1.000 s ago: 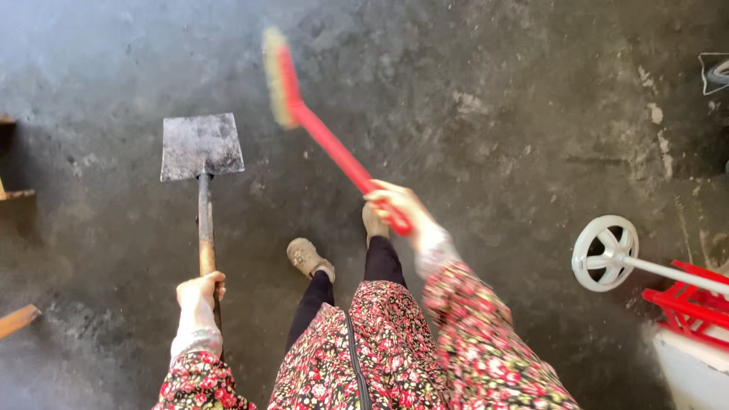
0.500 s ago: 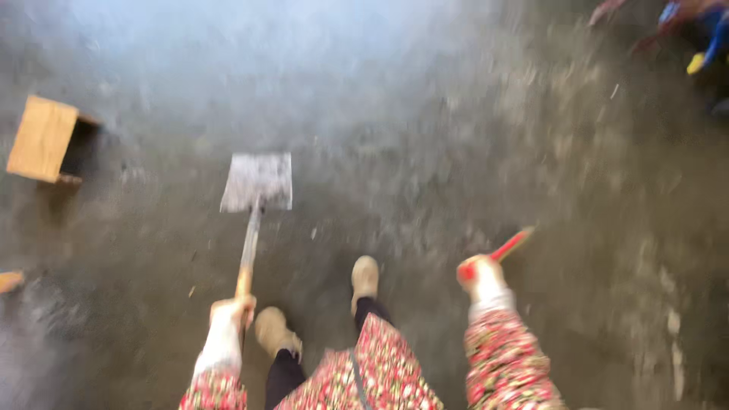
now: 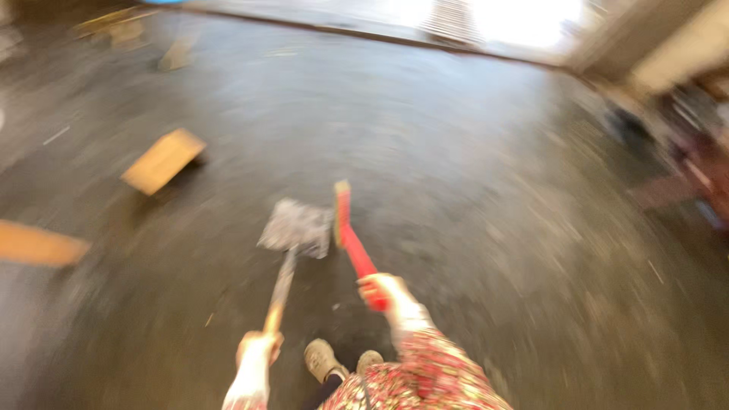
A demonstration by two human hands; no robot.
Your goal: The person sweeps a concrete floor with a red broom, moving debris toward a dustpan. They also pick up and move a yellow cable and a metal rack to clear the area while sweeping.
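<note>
My left hand [image 3: 258, 351] grips the end of a wooden-handled shovel [image 3: 282, 282]; its flat grey metal blade [image 3: 298, 225] rests on the dark concrete floor ahead of me. My right hand [image 3: 383, 291] holds a red-handled brush [image 3: 351, 244], its head [image 3: 342, 205] lying right beside the blade's right edge. Both sleeves are red floral fabric. My two shoes [image 3: 338, 361] show at the bottom between the hands. The picture is blurred by motion.
A wooden box [image 3: 162, 160] lies on the floor at the left. A wooden plank [image 3: 38, 244] lies at the far left edge. More wood scraps [image 3: 121, 26] sit at the far back left. Dark cluttered objects [image 3: 683, 144] line the right side. Bright light comes from the back.
The view has swung upward and forward, showing more floor ahead. My right hand has brought the brush forward so its head lies beside the shovel blade. The left hand keeps its hold.
</note>
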